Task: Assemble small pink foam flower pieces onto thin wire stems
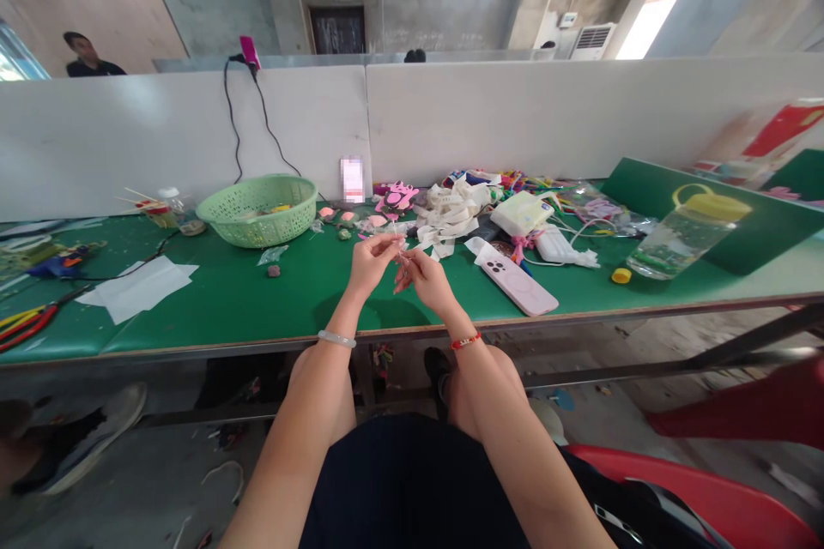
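Note:
My left hand (374, 264) is raised over the green table (302, 300), thumb and fingers pinched on something thin and pale, too small to make out. Close beside it on the right, my right hand (421, 274) has its fingers pressed together at the same spot; what they hold is too small to name. Behind the hands lie pink cut-out pieces (396, 196) and a heap of white strips (456, 210). A pink phone (520, 281) rests face down to the right of my right hand.
A green basket (261, 214), white papers (142, 287) and red-handled pliers (32, 326) are on the left. On the right stand a yellow-lidded bottle (686, 236) and a green board (721, 210). A lit phone (352, 180) leans against the partition (489, 111).

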A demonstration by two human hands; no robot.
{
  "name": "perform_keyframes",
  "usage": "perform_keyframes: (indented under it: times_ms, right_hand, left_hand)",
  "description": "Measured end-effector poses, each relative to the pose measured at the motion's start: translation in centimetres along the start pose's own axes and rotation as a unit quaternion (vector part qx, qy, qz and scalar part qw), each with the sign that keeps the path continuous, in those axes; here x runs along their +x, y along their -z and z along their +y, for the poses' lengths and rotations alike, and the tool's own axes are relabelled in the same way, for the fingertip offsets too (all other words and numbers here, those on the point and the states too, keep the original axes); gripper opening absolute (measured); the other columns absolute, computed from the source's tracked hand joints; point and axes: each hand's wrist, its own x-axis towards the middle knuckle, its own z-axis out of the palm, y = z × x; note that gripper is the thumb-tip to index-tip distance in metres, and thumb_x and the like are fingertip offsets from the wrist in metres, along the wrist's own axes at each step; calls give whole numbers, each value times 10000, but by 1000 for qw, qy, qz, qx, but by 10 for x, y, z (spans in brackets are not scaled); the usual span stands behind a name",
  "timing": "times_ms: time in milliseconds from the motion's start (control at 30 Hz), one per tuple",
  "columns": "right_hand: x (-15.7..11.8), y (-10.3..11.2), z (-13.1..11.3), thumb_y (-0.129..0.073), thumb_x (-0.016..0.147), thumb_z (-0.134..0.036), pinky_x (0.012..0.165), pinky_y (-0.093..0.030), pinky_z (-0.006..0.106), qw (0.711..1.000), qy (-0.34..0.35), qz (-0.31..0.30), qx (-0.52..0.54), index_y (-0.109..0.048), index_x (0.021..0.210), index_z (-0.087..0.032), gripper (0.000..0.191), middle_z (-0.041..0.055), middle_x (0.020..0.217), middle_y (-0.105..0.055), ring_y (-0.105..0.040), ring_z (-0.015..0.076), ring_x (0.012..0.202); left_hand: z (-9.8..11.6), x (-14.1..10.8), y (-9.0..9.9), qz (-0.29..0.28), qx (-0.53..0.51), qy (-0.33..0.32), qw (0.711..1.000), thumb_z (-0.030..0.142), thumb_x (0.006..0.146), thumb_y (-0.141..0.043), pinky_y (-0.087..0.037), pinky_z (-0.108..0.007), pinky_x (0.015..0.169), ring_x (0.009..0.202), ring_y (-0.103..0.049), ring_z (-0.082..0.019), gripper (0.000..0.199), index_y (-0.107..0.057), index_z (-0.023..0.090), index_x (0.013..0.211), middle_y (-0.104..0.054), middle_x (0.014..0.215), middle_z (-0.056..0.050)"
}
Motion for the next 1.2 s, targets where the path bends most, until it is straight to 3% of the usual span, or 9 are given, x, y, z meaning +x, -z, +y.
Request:
perform_keyframes:
  times_ms: [167,367,533,700,900,1200]
  right_hand:
    - [0,-2,-1,-548,874,-603,476,-529,278,999,-20,-23,19,-528,895,-233,372,-37,588,-612,-646,158,454]
    - [-3,4,-8,-630,829,-555,537,-565,316,998,-41,-42,11,-587,906,-222,345,-6,650,-668,-662,174,499]
    - [-2,23,-20,-740,730,-562,636,-569,318,998,-10,31,52,-675,906,-205,403,36,819,-721,-670,168,632]
    - [-1,32,-31,-685,779,-588,626,-506,274,985,1,113,129,-713,897,-213,394,23,854,-684,-573,117,627]
    - [-2,28,-33,-644,787,-624,639,-513,280,987,-18,78,141,-707,893,-221,421,31,887,-642,-535,125,667]
    - [-3,26,-34,-706,723,-623,603,-510,301,986,-16,55,158,-608,724,-219,415,5,720,-564,-510,138,626]
  left_hand:
    - [1,-1,0,23,36,-16,999,411,698,-762,-517,-273,576,597,-626,-153,290,-745,141,801,-727,709,-51]
    - [5,-2,1,17,32,-10,999,413,693,-761,-506,-270,577,591,-609,-144,288,-744,141,784,-717,703,-45]
    - [10,-4,0,-70,1,28,997,421,680,-789,-498,-275,606,589,-574,-129,296,-774,155,809,-700,681,-32]
    - [15,-7,-2,-151,0,44,988,439,683,-801,-478,-268,593,587,-559,-127,313,-780,155,814,-670,639,-29]
    - [20,-11,-5,-235,-2,47,971,449,708,-784,-473,-280,609,577,-551,-122,298,-773,165,796,-637,625,-12]
    - [24,-13,-7,-244,-11,45,969,480,687,-793,-486,-279,604,567,-554,-120,326,-752,164,758,-628,612,-10]
